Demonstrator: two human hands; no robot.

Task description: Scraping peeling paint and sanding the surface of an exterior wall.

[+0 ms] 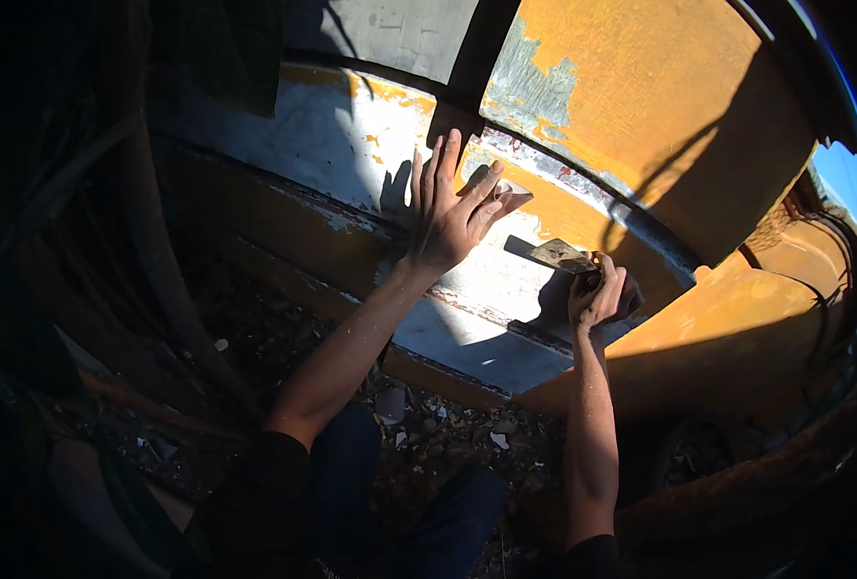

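My left hand lies against a white, patchily painted vehicle panel with its fingers spread. Beside its thumb and index finger is a small curled brownish piece; whether the hand touches or holds it I cannot tell. Lower on the right, my right hand is closed round the dark handle of a scraper. The scraper's flat, stained blade points left, just over the panel, and casts a dark shadow on it. The handle is mostly hidden by the fingers.
Above, an orange panel has a bare grey patch and a dark trim strip. Orange bodywork curves away at right. Plant stems and leaves stand at left. Dry leaves and pale flakes litter the ground by my legs.
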